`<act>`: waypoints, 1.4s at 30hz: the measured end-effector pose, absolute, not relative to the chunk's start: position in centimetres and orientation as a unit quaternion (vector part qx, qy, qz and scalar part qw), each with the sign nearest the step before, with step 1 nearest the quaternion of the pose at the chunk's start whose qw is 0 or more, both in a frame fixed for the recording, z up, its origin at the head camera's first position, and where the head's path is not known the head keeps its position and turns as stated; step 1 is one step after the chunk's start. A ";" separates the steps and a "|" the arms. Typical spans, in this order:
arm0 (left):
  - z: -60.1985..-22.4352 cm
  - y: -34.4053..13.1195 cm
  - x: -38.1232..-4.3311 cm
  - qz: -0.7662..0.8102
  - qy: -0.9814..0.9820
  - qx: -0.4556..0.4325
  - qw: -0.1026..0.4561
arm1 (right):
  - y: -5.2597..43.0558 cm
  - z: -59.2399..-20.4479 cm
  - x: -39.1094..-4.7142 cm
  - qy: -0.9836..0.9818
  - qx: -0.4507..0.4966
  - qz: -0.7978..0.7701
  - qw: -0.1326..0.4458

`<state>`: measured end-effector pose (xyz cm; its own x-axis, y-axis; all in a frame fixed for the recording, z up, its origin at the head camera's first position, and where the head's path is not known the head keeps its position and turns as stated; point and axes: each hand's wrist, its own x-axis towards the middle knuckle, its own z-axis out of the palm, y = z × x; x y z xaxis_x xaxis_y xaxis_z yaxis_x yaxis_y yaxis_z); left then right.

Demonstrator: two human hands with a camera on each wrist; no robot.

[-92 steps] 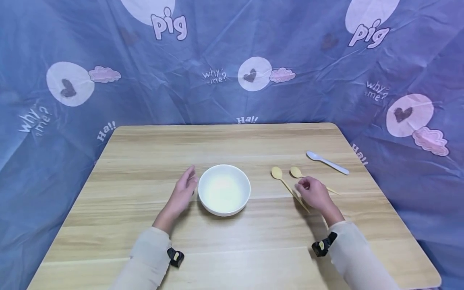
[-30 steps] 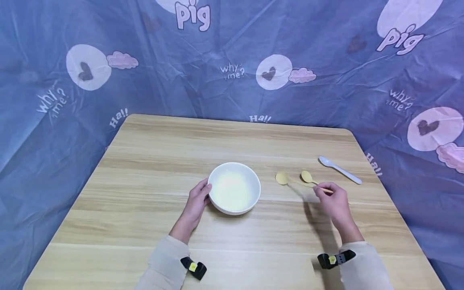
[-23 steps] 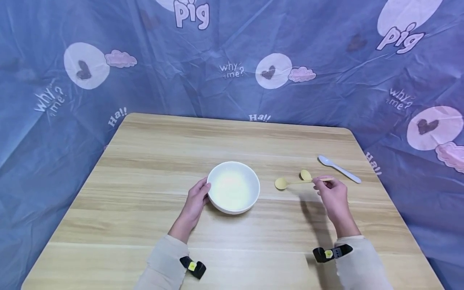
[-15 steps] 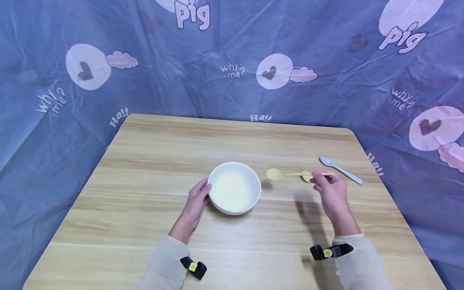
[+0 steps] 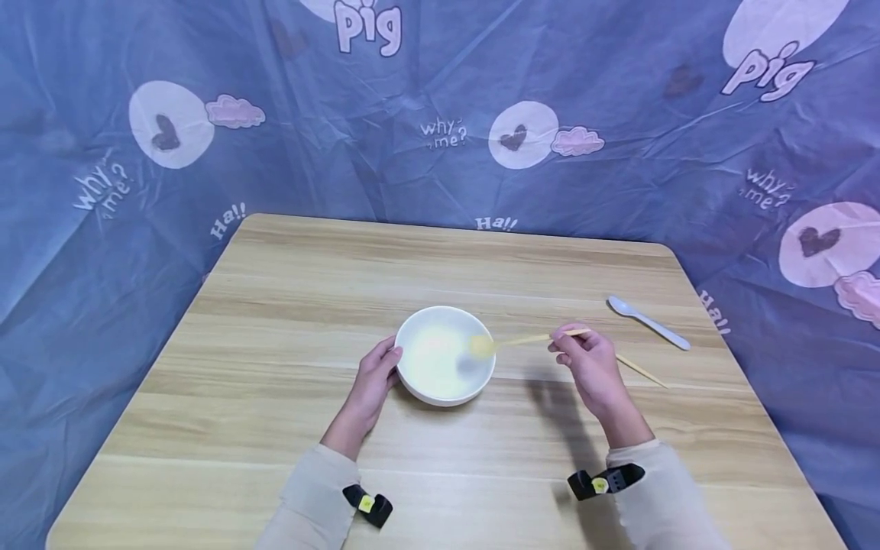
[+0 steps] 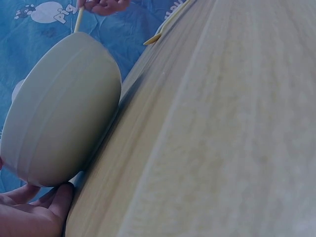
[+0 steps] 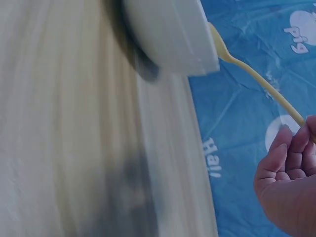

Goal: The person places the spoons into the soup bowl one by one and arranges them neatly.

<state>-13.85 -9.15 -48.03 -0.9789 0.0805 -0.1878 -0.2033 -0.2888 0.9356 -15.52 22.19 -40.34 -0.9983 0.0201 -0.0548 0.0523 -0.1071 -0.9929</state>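
A white bowl [image 5: 440, 374] stands on the wooden table in the head view. My left hand [image 5: 372, 382] holds its left side, thumb at the rim; the left wrist view has fingertips [image 6: 61, 200] against the lower wall. With my right hand [image 5: 587, 367] I pinch the handle of a yellow spoon [image 5: 525, 340]. That spoon's head hangs over the right part of the bowl, its shadow falling inside. In the right wrist view the spoon [image 7: 266, 85] passes above the bowl's rim. Behind my right hand lies a second yellow spoon [image 5: 642, 371], only its handle end showing.
A pale blue-white spoon [image 5: 648, 322] lies at the right rear of the wooden table [image 5: 309, 275]. Blue printed cloth [image 5: 385, 183] hangs behind the table and along its sides.
My left hand has come to the bowl and taken hold of it. The right hand has picked up one yellow spoon, raised it and carried it left until its head is above the bowl.
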 end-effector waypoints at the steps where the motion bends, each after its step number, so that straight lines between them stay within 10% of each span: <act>1: -48.0 -9.1 -13.9 0.801 0.591 -0.049 0.088 | 22.0 -40.6 -15.5 0.678 0.029 -0.734 0.016; 42: -48.0 -8.8 -14.1 0.804 0.584 -0.063 0.090 | 18.1 -44.1 -16.6 0.754 0.032 -0.647 0.110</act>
